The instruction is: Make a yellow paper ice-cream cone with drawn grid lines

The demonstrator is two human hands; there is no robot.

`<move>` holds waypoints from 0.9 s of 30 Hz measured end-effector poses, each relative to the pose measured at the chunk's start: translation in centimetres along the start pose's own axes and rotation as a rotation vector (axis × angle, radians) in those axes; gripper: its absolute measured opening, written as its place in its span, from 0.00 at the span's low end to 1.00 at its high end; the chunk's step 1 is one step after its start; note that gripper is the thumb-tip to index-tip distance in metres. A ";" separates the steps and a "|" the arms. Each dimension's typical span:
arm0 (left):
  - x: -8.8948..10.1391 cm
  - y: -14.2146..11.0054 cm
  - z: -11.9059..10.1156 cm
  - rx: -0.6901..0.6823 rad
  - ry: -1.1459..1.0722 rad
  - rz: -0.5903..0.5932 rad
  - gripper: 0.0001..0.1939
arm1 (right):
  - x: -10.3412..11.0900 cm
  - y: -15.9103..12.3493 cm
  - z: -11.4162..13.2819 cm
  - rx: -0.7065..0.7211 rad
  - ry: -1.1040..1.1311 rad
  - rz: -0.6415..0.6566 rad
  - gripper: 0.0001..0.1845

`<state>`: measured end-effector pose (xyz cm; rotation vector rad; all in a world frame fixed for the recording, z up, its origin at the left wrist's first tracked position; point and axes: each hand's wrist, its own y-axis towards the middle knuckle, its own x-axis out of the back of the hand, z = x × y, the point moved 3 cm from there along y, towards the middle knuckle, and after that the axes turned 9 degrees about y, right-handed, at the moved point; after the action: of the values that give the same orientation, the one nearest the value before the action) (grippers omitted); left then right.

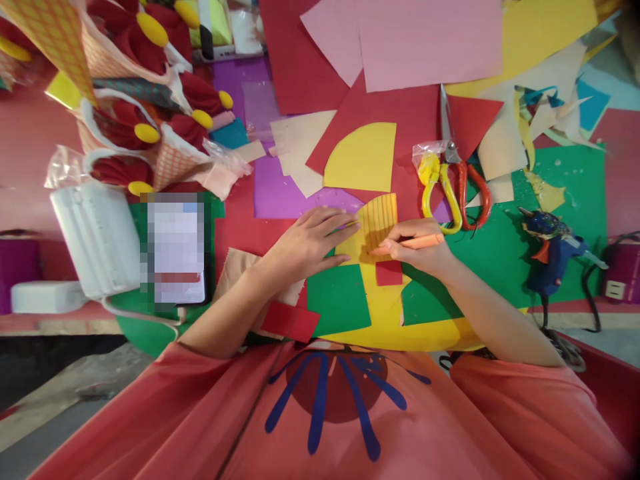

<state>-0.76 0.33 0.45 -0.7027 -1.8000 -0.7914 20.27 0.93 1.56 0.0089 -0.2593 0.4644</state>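
My right hand [417, 245] grips an orange marker [423, 242], its tip down on a yellow paper piece [379, 217] that carries several orange stripes. Flat on the left part of this yellow paper lies my left hand [317, 239], fingers stretched out and pointing right. A plain yellow fan-shaped piece [365, 160] rests just beyond the striped one. Close below the marker tip is a small red paper piece [389, 273]. Scissors [451, 157] with one yellow and one red handle lie beyond my right hand.
At the right lies a blue glue gun [553, 260] with a black cord. A phone [177, 250] and a white device [97, 237] are at the left. Paper cones [175, 157] with dark red filling crowd the back left. Pink sheets [430, 43] and paper scraps [555, 110] cover the back.
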 end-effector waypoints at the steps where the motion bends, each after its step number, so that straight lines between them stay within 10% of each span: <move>1: 0.0 0.0 0.0 0.003 -0.004 0.005 0.23 | 0.0 0.0 0.0 0.003 0.000 0.000 0.14; 27: 0.0 0.0 0.0 0.015 -0.005 0.017 0.23 | -0.2 0.0 0.4 -0.013 -0.039 0.058 0.15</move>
<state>-0.74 0.37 0.40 -0.7103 -1.8008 -0.7646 20.00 0.83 1.85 -0.0024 -0.3017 0.5209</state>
